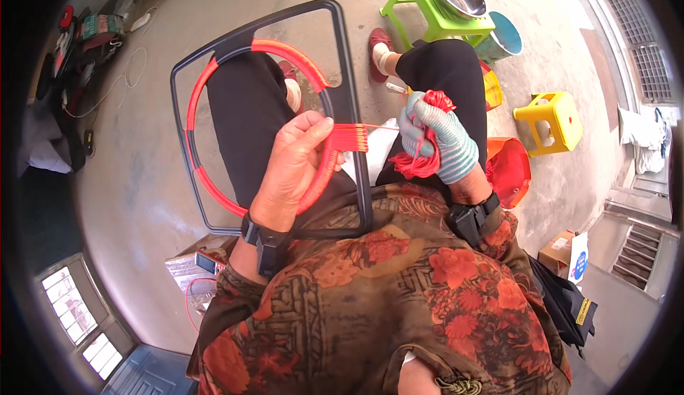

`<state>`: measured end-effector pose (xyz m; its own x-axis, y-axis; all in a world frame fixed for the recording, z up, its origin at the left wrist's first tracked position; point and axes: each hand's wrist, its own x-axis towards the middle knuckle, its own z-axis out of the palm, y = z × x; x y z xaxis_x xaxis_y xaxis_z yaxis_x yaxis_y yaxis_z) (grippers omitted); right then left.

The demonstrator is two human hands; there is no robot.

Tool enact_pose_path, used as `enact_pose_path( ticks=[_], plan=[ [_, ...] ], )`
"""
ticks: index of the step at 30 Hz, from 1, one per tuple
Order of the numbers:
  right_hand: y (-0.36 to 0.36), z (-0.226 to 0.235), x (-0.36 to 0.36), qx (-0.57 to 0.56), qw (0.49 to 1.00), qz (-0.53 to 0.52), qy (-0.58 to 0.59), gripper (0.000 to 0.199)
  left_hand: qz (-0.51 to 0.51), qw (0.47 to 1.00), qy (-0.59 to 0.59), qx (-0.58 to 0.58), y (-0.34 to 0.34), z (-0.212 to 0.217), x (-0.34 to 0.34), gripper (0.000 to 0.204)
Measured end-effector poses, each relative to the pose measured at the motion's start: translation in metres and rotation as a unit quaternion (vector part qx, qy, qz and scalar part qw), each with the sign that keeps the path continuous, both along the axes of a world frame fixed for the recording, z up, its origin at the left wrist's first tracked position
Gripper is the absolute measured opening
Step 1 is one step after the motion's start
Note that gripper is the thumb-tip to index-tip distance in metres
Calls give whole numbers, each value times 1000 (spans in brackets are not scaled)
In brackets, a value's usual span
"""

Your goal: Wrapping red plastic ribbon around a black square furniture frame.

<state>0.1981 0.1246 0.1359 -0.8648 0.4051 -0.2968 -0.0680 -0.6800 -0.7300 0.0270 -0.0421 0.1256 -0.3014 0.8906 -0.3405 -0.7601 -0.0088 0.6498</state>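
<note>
Head view: the left hand curls around the near right part of the red-wrapped ring, its fingers mostly hidden behind. The ring's black frame sits over the legs. Farther right, the gloved right hand closes on a red cord bundle, covering its middle. Between, a white thing is hard to identify.

The person is wearing a brown blouse, red flowers and dark angular linework patterning its cloth; a knotted fastener is decorating it; black trousers are covering the legs; white socks and red shoes are showing; a teal-striped pale glove is sheathing the right hand; black straps with boxy modules are encircling both wrists.
</note>
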Motion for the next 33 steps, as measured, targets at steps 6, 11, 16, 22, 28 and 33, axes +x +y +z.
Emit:
enact_pose_path(
  ticks=[6,11,16,22,28,33],
  plan=[
    [67,-8,80,46,919,-388,-43,32,50,998,24,-6,-6,0,-7,11],
    [151,-73,264,-54,916,-331,221,31,53,998,33,-2,-4,-4,-6,12],
    [97,41,66,160,880,-439,-83,23,97,995,-12,-12,11,4,2,26],
    [-1,59,-55,876,478,-26,54,33,97,993,62,-8,15,10,5,58],
    [-11,55,-43,721,673,-163,40,23,149,974,170,-24,9,1,3,21],
    [5,18,-34,402,899,36,-171,19,170,970,172,-12,14,-7,4,17]
  ],
)
